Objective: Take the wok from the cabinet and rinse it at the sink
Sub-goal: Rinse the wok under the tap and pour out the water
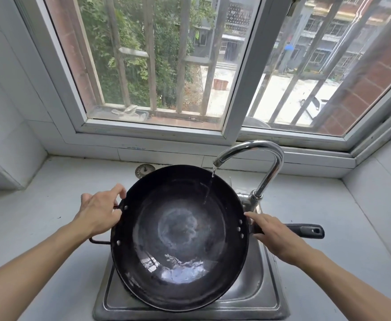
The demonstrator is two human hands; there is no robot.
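Observation:
A large black wok (180, 230) is held over the steel sink (254, 300), tilted toward me. Water pools at its near inner side. A thin stream falls from the curved chrome faucet (268, 163) onto the wok's far right wall. My left hand (99, 214) grips the small loop handle on the wok's left rim. My right hand (275, 235) is closed around the long black handle (310, 230) where it joins the rim on the right.
Grey countertop (39, 218) surrounds the sink on both sides. A round sink strainer (144, 170) lies behind the wok. A barred window (157, 66) stands directly ahead, its right pane slid open. White tiled walls close in left and right.

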